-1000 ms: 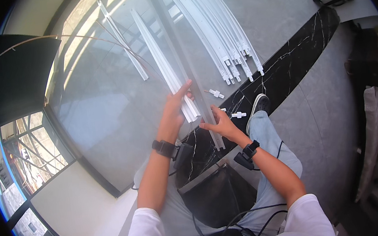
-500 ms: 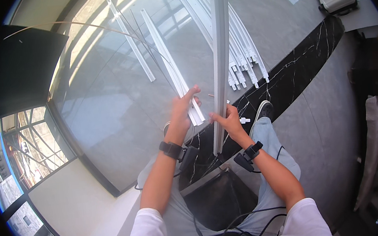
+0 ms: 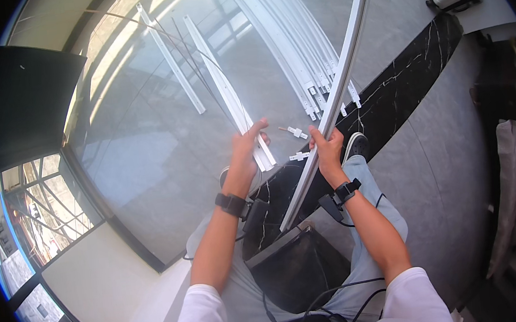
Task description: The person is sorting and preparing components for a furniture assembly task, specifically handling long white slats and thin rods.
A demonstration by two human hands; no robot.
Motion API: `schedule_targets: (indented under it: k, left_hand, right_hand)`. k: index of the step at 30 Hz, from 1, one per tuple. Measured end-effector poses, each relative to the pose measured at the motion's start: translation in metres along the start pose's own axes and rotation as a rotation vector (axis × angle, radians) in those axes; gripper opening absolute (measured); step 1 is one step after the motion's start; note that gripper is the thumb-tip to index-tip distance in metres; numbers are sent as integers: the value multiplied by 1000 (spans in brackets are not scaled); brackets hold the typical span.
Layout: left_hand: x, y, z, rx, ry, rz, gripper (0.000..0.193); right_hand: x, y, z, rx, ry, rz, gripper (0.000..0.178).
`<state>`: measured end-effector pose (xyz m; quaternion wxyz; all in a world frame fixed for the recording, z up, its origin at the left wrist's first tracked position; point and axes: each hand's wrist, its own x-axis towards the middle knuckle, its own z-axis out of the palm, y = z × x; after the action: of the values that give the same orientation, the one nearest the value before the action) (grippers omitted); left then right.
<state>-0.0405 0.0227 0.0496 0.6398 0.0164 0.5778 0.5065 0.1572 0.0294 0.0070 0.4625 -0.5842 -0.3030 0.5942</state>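
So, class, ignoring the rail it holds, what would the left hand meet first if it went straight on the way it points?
Beyond some grey floor, the left hand would probably meet the bundle of long white rails; the hand's height is unclear, so it might pass over them.

The gap between the left hand (image 3: 248, 151) and the right hand (image 3: 329, 148) is partly taken up by two small white connectors (image 3: 297, 132) on the floor (image 3: 256, 77), and a long slanting rail (image 3: 346, 59) bars its right side. Ahead, an open strip runs between the left hand's white rail (image 3: 218, 75) and the bundle of rails (image 3: 287, 46). Thin wires (image 3: 113, 15) obstruct the left, while wide room lies right of the right leg (image 3: 371, 203).
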Motion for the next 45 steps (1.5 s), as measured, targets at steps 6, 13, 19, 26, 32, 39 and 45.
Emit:
schedule_targets:
  k: [6, 13, 19, 26, 32, 39, 45]
  left_hand:
    - [-1, 2, -6, -9, -8, -18, 24]
    - [0, 3, -2, 1, -23, -9, 22]
    - [-1, 1, 1, -1, 17, 1, 24]
    - [1, 1, 4, 3, -40, -37, 30]
    - [0, 2, 2, 19, -40, -45, 38]
    - [-9, -7, 15, 29, -82, -84, 28]
    - [-5, -15, 15, -31, -157, -78, 21]
  right_hand:
    - [-6, -43, 21, -52, -71, -243, 21]
    - [-5, -48, 17, -232, -101, -238, 22]
    - [-4, -43, 19, -54, -106, -226, 25]
    - [-3, -4, 5, -389, -461, 170, 33]
    - [-6, -16, 22, -217, -379, 66, 32]
    - [2, -1, 18, -240, -453, 93, 29]
    - [5, -38, 24, -885, -573, 52, 34]
